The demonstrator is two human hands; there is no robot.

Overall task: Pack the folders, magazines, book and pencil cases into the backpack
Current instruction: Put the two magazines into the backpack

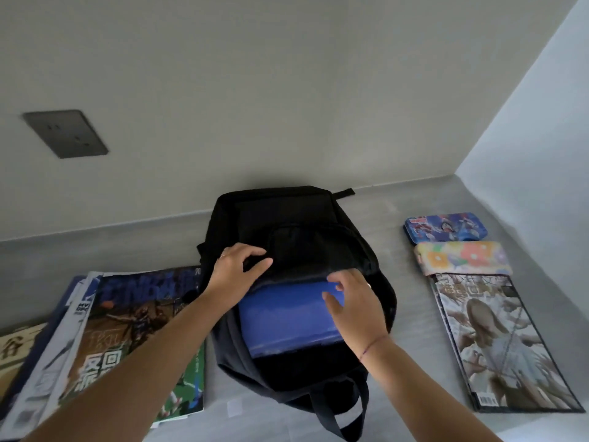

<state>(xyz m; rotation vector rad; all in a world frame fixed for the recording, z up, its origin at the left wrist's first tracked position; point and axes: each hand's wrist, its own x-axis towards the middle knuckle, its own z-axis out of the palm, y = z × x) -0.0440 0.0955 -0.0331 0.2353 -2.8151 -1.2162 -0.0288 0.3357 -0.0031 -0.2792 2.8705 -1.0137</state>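
Observation:
A black backpack [296, 224] lies flat on the grey table with its mouth open toward me. A blue folder [287, 320] sits partly inside the opening. My left hand [236, 272] grips the upper flap of the backpack's opening and holds it up. My right hand [353, 301] rests on the folder's far right corner, thumb and fingers pinching its edge. A stack of magazines [127, 339] lies to the left. One magazine [500, 342] lies to the right, with a floral pencil case [462, 258] and a blue pencil case [441, 227] beyond it.
The grey table [398, 346] ends at a wall behind the backpack and a side wall at right. A dark wall socket [65, 134] is on the back wall at left. The backpack's strap [338, 413] loops toward the table's near edge.

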